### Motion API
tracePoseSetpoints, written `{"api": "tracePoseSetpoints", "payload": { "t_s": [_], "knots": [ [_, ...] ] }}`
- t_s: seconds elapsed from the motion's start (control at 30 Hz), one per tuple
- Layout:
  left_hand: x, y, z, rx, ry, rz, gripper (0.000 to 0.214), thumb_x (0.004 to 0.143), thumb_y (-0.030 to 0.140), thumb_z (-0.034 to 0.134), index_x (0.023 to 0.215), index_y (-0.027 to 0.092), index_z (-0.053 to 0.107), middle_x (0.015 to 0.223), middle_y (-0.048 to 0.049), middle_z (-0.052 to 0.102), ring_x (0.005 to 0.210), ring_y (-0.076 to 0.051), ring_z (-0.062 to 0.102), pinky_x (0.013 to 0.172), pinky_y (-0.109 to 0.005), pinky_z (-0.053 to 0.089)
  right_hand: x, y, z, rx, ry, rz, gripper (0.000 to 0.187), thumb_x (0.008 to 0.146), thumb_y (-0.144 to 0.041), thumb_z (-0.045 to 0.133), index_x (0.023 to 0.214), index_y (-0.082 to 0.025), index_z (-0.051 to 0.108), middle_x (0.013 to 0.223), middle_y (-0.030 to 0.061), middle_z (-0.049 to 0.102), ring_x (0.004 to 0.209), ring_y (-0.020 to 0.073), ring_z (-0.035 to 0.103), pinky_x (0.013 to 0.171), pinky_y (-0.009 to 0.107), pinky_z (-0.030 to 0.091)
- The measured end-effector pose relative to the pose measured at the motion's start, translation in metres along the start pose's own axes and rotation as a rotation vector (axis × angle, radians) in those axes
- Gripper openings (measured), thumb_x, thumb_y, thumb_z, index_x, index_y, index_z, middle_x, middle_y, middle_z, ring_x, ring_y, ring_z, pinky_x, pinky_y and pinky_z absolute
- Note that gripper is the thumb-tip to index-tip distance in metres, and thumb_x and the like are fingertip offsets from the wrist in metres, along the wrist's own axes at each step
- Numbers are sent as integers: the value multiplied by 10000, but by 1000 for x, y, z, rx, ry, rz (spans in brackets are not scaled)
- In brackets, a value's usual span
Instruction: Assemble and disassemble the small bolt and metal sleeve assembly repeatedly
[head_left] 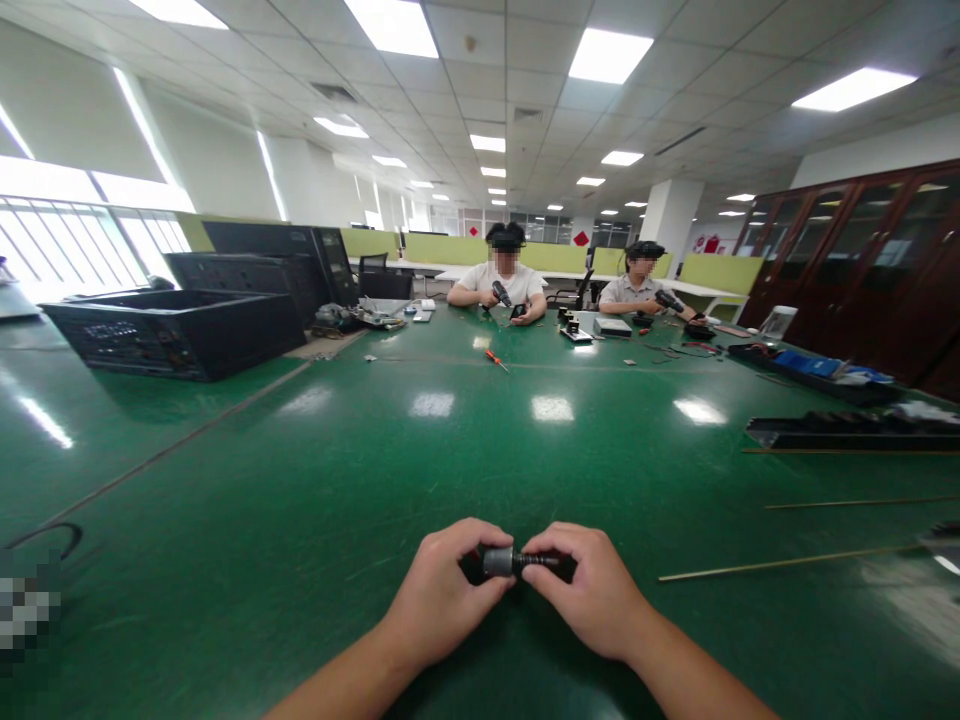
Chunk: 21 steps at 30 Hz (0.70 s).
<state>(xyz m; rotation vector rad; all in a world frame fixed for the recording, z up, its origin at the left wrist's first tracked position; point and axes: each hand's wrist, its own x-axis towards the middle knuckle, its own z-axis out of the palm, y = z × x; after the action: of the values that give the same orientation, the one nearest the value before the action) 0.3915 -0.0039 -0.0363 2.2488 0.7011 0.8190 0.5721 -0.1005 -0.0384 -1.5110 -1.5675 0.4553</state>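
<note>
1. Glossy green tabletop (337, 450) is stretched wide across the view, lit in bright patches by ceiling lights (611, 55); any small round piece dropped here could be sent rolling, and in that glare it might be lost.

2. Off to the left, a black computer case (127, 335) is parked well apart from the action; little trouble is expected from it.

3. Over on the right, a thin brass-coloured rod (750, 567) is laid near the right forearm (686, 650); were that arm swung outward, the rod could be knocked.

4. Now to the near middle of the table! By the left hand (446, 580) a part is pinched between thumb and curled fingers; by the right hand (592, 585) its other end is pinched likewise. If one grip were slackened first, balance could be lost.

5. Farther across, an orange screwdriver (492, 356) is seen lying loose, well beyond reach of the fingers.

6. Grey cylinder (498, 561), held sideways in the left pinch: smooth-looking, so a slip might be caused by a hard twist.

7. Ribbed shaft (531, 560), lined up with it between the hands: by a crooked pull it could be bent or jammed. Whether the two are joined cannot be told.
</note>
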Motion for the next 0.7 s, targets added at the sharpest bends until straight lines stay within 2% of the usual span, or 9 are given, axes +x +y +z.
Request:
{"api": "tracePoseSetpoints", "payload": {
  "t_s": [0.7],
  "knots": [
    [1, -5, -1, 21, 45, 53, 215, 715, 168, 736, 919, 230, 710, 887, -6, 752, 802, -182, 695, 772, -287, 542, -1, 0, 1, 9, 30, 11, 91, 787, -163, 700, 846, -215, 748, 770, -7, 707, 715, 146, 631, 673, 249, 435]
  ]
}}
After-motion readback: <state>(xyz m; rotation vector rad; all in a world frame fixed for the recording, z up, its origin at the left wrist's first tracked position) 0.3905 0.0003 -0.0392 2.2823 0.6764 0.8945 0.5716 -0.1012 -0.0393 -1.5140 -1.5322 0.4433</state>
